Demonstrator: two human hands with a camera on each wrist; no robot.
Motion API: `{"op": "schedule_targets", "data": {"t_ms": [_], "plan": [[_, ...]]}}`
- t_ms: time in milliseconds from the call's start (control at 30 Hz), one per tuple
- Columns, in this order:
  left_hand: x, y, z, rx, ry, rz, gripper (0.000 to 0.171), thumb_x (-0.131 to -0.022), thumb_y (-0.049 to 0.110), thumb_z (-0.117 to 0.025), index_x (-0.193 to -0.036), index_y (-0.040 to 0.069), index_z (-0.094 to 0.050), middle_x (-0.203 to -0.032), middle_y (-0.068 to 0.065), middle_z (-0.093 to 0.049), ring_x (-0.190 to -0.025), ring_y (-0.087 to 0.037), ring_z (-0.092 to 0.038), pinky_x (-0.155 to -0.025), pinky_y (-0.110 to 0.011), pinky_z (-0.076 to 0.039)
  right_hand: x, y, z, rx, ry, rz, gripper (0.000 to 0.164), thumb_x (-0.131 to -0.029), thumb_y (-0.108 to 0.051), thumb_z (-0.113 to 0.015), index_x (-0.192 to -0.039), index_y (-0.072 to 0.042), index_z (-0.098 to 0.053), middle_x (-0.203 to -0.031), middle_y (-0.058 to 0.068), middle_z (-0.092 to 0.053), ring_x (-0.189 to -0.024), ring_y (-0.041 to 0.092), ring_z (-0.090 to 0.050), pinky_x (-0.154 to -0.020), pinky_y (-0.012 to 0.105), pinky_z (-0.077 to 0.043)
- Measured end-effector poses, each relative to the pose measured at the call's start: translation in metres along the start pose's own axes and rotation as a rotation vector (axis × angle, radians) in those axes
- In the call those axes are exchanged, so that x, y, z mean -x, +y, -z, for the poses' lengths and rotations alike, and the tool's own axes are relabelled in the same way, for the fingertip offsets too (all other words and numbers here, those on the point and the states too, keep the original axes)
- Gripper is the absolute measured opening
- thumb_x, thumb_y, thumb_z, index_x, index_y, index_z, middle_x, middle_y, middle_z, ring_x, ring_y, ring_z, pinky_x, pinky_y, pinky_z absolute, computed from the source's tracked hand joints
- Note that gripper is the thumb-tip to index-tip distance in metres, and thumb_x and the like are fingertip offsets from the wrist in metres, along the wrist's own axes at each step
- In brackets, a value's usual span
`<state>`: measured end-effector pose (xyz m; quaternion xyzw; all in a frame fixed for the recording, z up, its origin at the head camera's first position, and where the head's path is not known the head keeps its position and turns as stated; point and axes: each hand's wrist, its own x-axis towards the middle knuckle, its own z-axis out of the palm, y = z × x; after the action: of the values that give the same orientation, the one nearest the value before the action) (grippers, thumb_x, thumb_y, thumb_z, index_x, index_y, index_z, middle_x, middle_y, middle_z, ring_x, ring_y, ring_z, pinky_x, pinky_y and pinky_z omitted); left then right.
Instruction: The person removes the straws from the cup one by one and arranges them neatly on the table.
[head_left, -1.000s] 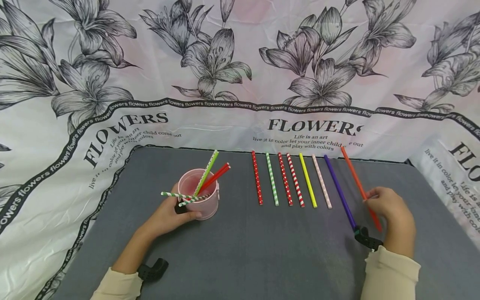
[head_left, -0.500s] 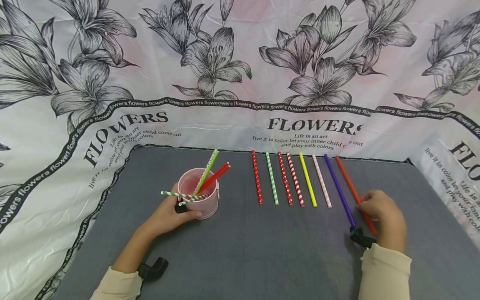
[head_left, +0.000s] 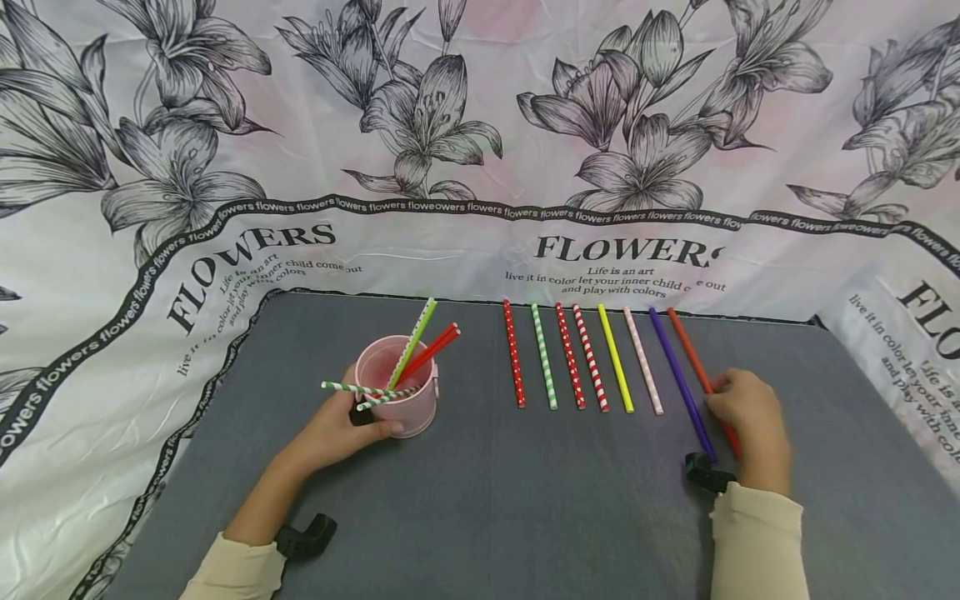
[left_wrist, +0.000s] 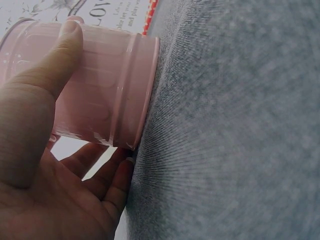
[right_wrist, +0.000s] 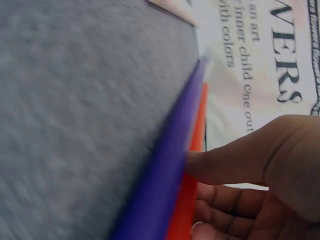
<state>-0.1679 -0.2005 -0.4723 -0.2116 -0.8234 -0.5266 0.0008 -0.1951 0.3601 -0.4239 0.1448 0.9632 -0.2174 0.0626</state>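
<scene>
My left hand [head_left: 326, 437] grips a small pink bucket [head_left: 417, 417], thumb along the near side and fingers behind it. The bucket's base rests on the grey cloth in the left wrist view, where its wall [left_wrist: 100, 95] fills the upper left. Green, red and striped straws [head_left: 411, 346] lean out of its mouth. At the right, my right hand [head_left: 750, 421] pinches an orange straw [head_left: 686, 348] near its middle. A longer purple straw [head_left: 677, 375] lies just left of it, nearly parallel. Close up, the thumb presses the orange straw [right_wrist: 186, 205] beside the purple one [right_wrist: 165, 165].
Left of the purple straw, several paper straws stand in a row: red dotted [head_left: 513, 354], green striped [head_left: 544, 357], red striped [head_left: 590, 358], yellow [head_left: 615, 358] and pink [head_left: 643, 361] among them. A flower-printed cloth [head_left: 465, 258] borders the grey tabletop [head_left: 487, 500].
My right hand has moved the orange straw left and brought its top end down toward the purple straw, level with the row. My left hand and the bucket have stayed put.
</scene>
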Motion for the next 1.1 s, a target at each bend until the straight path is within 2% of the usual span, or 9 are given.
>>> {"op": "schedule_targets", "data": {"t_ms": [167,367,700,900,1100], "plan": [[0.0014,0.0010,0.0008,-0.012,0.001,0.008,0.082,-0.079,0.018,-0.088,-0.145,0.007,-0.040,-0.141,-0.005,-0.049,-0.126,-0.021,-0.049,-0.104,-0.022,-0.035,-0.0014,-0.0028,-0.0045,0.001,0.030,0.010,0.026,-0.083,-0.008,-0.060,-0.102,0.010,-0.060,-0.088,0.026,-0.060,-0.078,0.040,-0.055,-0.063,0.048,-0.044],[0.0023,0.0004,-0.0002,-0.024,0.004,0.008,0.084,-0.079,0.019,-0.087,-0.146,0.008,-0.038,-0.141,-0.004,-0.050,-0.125,-0.020,-0.050,-0.104,-0.023,-0.036,0.0000,-0.0024,-0.0022,-0.015,-0.007,-0.031,0.032,-0.090,-0.013,-0.062,-0.110,0.012,-0.058,-0.093,0.028,-0.060,-0.082,0.042,-0.055,-0.066,0.050,-0.046],[0.0024,-0.0023,-0.0001,-0.045,0.004,0.019,0.084,-0.080,0.023,-0.087,-0.146,0.011,-0.037,-0.140,-0.003,-0.052,-0.127,-0.020,-0.049,-0.105,-0.034,-0.038,0.0026,-0.0044,-0.0021,-0.027,-0.031,-0.103,0.042,-0.093,-0.019,-0.063,-0.120,0.013,-0.056,-0.108,0.034,-0.057,-0.093,0.044,-0.056,-0.074,0.056,-0.048],[0.0020,-0.0019,0.0000,-0.037,0.002,0.022,0.084,-0.080,0.023,-0.087,-0.147,0.012,-0.037,-0.140,-0.003,-0.051,-0.126,-0.020,-0.049,-0.104,-0.033,-0.038,0.0021,-0.0061,-0.0017,-0.015,-0.023,-0.076,0.046,-0.094,-0.024,-0.064,-0.121,0.013,-0.055,-0.113,0.036,-0.055,-0.098,0.047,-0.054,-0.080,0.060,-0.046],[0.0019,-0.0016,0.0000,-0.047,0.002,0.034,0.085,-0.080,0.024,-0.087,-0.146,0.011,-0.037,-0.140,-0.002,-0.052,-0.125,-0.019,-0.050,-0.104,-0.037,-0.039,0.0013,-0.0070,-0.0031,-0.016,-0.017,-0.079,0.044,-0.093,-0.022,-0.063,-0.121,0.012,-0.055,-0.112,0.035,-0.056,-0.095,0.046,-0.054,-0.077,0.058,-0.047]]}}
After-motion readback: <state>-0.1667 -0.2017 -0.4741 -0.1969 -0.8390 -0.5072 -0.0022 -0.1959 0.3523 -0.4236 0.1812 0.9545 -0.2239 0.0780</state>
